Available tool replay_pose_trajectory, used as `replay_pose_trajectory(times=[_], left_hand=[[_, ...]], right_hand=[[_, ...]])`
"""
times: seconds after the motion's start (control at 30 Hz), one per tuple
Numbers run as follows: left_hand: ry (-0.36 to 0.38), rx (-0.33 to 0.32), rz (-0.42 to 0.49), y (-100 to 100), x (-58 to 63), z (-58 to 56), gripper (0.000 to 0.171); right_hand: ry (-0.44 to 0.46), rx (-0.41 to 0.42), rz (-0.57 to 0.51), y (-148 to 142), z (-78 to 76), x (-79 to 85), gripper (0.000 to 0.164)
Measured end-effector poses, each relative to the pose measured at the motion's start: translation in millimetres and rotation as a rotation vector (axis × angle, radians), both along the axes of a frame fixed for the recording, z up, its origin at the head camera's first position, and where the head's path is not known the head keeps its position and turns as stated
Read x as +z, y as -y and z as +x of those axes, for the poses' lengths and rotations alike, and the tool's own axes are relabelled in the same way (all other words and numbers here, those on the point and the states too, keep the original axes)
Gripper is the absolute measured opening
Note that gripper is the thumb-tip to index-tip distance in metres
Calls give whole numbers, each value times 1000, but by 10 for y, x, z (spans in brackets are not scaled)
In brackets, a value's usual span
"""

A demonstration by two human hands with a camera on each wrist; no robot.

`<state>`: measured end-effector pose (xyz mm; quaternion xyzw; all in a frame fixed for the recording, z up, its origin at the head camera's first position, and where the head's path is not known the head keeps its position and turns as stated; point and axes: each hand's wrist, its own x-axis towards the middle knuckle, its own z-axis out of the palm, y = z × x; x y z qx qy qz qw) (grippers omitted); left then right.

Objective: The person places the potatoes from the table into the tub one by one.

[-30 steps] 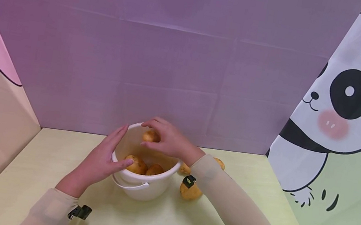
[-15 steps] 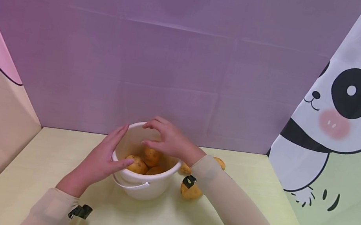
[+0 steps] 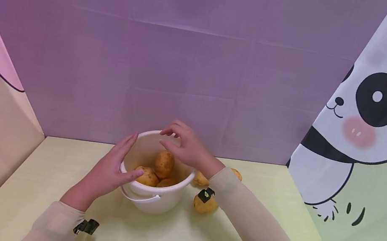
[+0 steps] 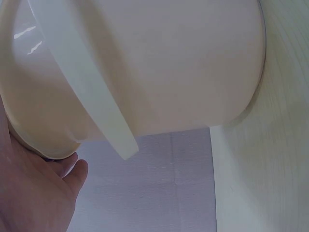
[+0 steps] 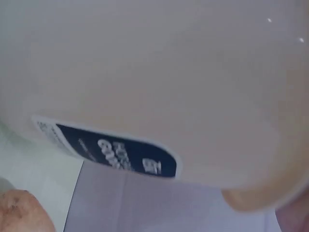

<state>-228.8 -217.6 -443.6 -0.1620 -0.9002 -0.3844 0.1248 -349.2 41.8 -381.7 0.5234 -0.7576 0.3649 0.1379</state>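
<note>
A white bucket (image 3: pixel 153 199) stands upright on the table with several potatoes visible in it. One potato (image 3: pixel 164 164) lies uppermost, leaning over another potato (image 3: pixel 147 176) near the front. My left hand (image 3: pixel 111 167) holds the bucket's left side, thumb over the rim and fingers along the outside. In the left wrist view that hand (image 4: pixel 36 188) lies against the rim, below the hanging handle (image 4: pixel 87 82). My right hand (image 3: pixel 189 147) hovers above the bucket's right rear rim, holding nothing, fingers loosely bent. The right wrist view shows mostly the bucket's wall with a dark label (image 5: pixel 116 152).
Right of the bucket lie more potatoes: one by the wall (image 3: pixel 201 180), another potato (image 3: pixel 205 205) under the right wrist, and a third potato (image 3: pixel 236 174) partly behind the sleeve. A purple backdrop (image 3: pixel 188 60) rises at the table's (image 3: pixel 142 240) rear edge.
My right hand has let go of a potato, which dropped onto the others in the bucket. The hand has since lifted and drawn right. My left hand has stayed in place.
</note>
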Motion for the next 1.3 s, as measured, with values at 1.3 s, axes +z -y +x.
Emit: replay_pose_trajectory(times=[1.3], left_hand=[[10, 1, 9, 1, 25, 19, 108]], right_hand=[[200, -308, 53, -1780, 281, -742, 21]])
